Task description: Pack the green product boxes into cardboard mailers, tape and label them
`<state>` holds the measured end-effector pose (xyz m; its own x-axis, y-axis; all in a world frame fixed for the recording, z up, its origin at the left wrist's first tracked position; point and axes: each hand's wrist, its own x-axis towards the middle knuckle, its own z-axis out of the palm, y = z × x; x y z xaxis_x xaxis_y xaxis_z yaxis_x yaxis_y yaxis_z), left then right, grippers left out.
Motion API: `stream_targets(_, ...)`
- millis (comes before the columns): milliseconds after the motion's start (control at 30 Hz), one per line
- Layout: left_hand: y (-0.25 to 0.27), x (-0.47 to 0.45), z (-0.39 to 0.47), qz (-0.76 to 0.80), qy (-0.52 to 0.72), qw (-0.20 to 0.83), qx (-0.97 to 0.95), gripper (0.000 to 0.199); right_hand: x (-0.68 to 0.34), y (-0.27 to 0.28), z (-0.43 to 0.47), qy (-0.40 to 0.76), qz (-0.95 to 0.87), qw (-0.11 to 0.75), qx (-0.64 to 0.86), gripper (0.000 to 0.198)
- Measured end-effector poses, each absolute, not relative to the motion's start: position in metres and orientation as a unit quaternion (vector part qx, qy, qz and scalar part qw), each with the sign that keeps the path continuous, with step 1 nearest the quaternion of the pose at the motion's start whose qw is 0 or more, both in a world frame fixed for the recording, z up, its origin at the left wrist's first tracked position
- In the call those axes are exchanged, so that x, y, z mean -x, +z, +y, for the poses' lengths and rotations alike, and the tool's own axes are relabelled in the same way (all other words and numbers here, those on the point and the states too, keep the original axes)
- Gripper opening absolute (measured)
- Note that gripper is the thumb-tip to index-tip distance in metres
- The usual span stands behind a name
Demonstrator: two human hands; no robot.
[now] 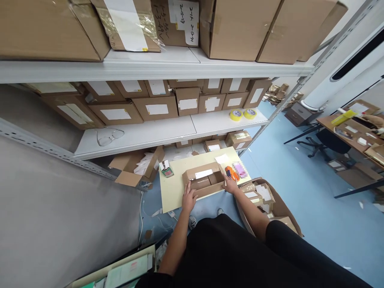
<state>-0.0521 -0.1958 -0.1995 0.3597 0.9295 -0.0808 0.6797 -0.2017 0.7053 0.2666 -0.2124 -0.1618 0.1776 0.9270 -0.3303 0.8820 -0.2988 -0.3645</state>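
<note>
On a pale yellow board (174, 198) sits a brown cardboard box (207, 192) with a white label on it; its upper side looks open, showing brown cardboard inside. My left hand (189, 198) grips the near left edge of this box, fingers over the rim. At its right end, my right hand (230, 185) holds the edge, fingers pointing forward. Just beyond the right hand lies an orange tape dispenser (232, 174), beside a pixelated pink item (240, 169). A small green and white carton (166, 169) stands on the board's left part.
Labelled boxes fill the shelf (168, 134) ahead, which also bears glasses (109, 137) and two yellow tape rolls (236, 115). An open carton (127, 179) with white papers stands left. A large carton (285, 200) of small boxes is right. Cables (141, 216) lie on the floor.
</note>
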Motion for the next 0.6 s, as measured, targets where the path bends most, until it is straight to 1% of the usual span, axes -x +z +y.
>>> stream_targets(67, -0.202, 0.052, -0.194, 0.531, 0.195, 0.344, -0.75, 0.017, -0.268, -0.174, -0.214, 0.269, -0.602, 0.069, 0.748, 0.089)
stream_targets(100, -0.202, 0.053, -0.192, 0.53, 0.197, 0.348, -0.748, 0.016, -0.267, -0.178, -0.213, 0.262, -0.61, 0.091, 0.743, 0.089)
stream_targets(167, -0.202, 0.053, -0.189, 0.532, 0.196, 0.355, -0.744, 0.013, -0.263, -0.181, -0.209, 0.243, -0.62, 0.13, 0.734, 0.083)
stream_targets(233, -0.2, 0.052, -0.187, 0.539, 0.193, 0.357, -0.738, 0.011, -0.259, -0.181, -0.202, 0.237, -0.631, 0.147, 0.724, 0.071)
stream_targets(300, -0.196, 0.049, -0.189, 0.546, 0.194, 0.357, -0.733, 0.01, -0.258, -0.18, -0.195, 0.239, -0.643, 0.139, 0.715, 0.061)
stream_targets(367, -0.19, 0.043, -0.196, 0.552, 0.206, 0.352, -0.728, 0.009, -0.262, -0.179, -0.189, 0.241, -0.653, 0.123, 0.707, 0.058)
stream_targets(467, -0.18, 0.027, -0.216, 0.563, 0.236, 0.338, -0.716, 0.014, -0.273, -0.177, -0.181, 0.242, -0.676, 0.12, 0.686, 0.066)
stream_targets(600, -0.168, -0.002, -0.254, 0.596, 0.273, 0.32, -0.684, 0.022, -0.291, -0.167, -0.16, 0.252, -0.712, 0.152, 0.638, 0.08)
